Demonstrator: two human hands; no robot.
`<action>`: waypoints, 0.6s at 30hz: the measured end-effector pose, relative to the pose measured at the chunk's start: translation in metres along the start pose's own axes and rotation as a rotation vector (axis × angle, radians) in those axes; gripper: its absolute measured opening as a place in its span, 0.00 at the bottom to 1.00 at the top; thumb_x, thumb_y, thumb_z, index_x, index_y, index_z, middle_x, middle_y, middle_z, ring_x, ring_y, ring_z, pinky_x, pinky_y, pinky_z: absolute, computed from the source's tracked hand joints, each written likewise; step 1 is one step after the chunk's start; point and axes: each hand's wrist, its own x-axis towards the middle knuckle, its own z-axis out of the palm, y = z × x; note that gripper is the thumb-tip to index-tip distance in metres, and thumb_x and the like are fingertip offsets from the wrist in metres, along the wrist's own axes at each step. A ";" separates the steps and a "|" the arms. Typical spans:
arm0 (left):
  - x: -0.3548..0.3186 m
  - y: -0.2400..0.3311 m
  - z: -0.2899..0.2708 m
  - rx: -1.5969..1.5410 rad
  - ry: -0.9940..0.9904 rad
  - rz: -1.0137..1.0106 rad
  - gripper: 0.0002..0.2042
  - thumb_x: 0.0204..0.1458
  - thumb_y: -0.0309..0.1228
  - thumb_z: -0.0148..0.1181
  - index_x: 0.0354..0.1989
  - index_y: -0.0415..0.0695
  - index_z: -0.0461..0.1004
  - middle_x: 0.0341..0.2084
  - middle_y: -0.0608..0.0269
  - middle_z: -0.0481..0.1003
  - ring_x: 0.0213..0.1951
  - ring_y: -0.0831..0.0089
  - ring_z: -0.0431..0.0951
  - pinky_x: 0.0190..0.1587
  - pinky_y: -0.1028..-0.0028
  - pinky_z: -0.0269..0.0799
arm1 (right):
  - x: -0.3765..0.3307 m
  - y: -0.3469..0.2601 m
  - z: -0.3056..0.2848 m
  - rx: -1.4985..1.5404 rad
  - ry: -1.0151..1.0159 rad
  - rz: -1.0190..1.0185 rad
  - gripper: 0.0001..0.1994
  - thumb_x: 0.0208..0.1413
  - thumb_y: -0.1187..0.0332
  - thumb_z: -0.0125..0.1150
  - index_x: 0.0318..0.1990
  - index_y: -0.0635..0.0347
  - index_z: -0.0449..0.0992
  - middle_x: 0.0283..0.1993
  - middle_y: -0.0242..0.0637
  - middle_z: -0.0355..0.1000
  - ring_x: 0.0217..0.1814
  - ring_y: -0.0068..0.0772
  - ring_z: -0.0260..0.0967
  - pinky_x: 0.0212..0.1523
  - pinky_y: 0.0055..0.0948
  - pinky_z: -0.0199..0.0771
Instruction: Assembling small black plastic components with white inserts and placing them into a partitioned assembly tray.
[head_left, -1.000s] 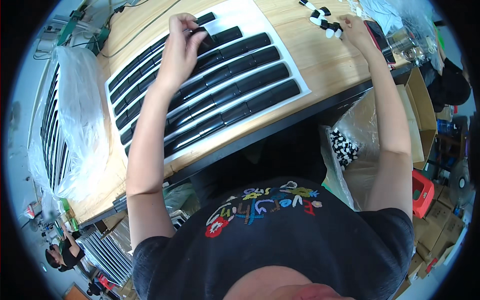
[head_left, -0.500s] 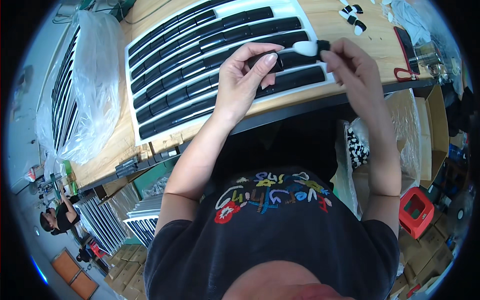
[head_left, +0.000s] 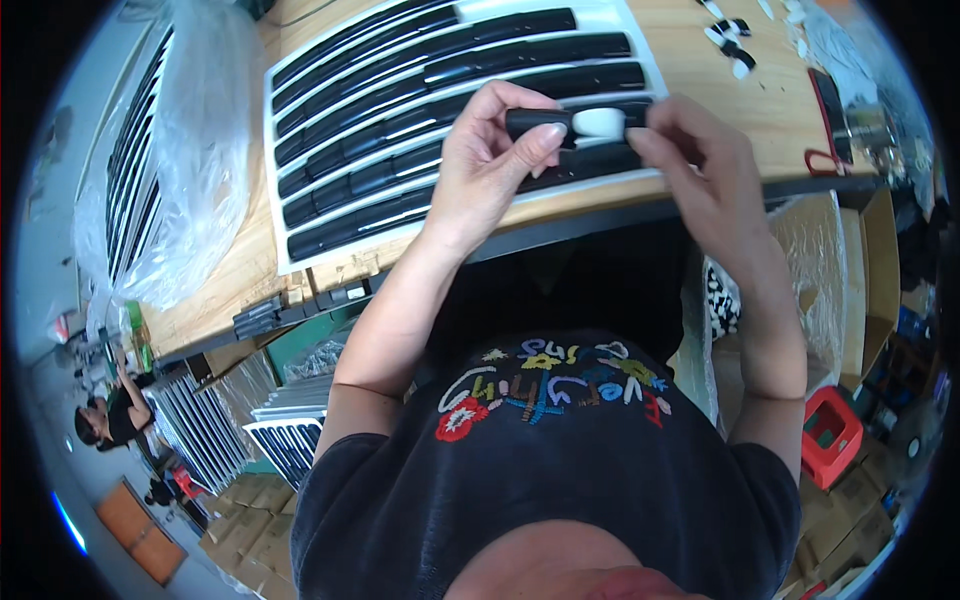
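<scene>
Item: small black-and-white clip (head_left: 585,123), held up over the near edge of the wooden worktop (head_left: 770,110), above the slatted black grille (head_left: 440,110) lying on it. Left hand (head_left: 490,170): fingers pinched on the clip's black end. Right hand (head_left: 700,170): fingers closed at its white end. Further clips (head_left: 730,40) lie at the worktop's far right. Plastic-wrapped grille (head_left: 170,170) lies to the left.
</scene>
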 end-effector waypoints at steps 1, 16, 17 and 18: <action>-0.002 0.008 -0.010 0.067 0.049 0.000 0.12 0.57 0.30 0.64 0.46 0.41 0.71 0.31 0.68 0.74 0.30 0.84 0.73 0.35 0.84 0.70 | 0.001 0.005 -0.003 0.003 0.052 -0.014 0.08 0.63 0.71 0.58 0.34 0.64 0.69 0.26 0.23 0.59 0.29 0.12 0.55 0.30 0.17 0.55; -0.333 0.075 -0.310 -0.146 1.744 0.836 0.11 0.65 0.25 0.44 0.51 0.32 0.62 0.40 0.47 0.72 0.33 0.60 0.77 0.31 0.70 0.77 | -0.031 0.148 -0.002 -0.039 0.455 0.080 0.14 0.66 0.61 0.55 0.31 0.60 0.68 0.27 0.26 0.63 0.29 0.15 0.56 0.28 0.18 0.55; -0.357 0.079 -0.341 -0.215 1.829 0.952 0.12 0.65 0.26 0.43 0.50 0.31 0.64 0.41 0.46 0.71 0.34 0.58 0.77 0.30 0.68 0.80 | -0.031 0.149 -0.002 -0.085 0.479 0.044 0.14 0.66 0.60 0.55 0.32 0.60 0.69 0.27 0.27 0.64 0.29 0.15 0.56 0.29 0.18 0.56; -0.442 0.090 -0.397 0.427 1.858 0.686 0.12 0.64 0.28 0.44 0.46 0.30 0.68 0.43 0.46 0.71 0.34 0.59 0.77 0.32 0.68 0.82 | -0.021 0.152 0.009 -0.032 0.433 0.031 0.14 0.66 0.60 0.55 0.32 0.60 0.69 0.27 0.27 0.64 0.29 0.15 0.56 0.29 0.18 0.56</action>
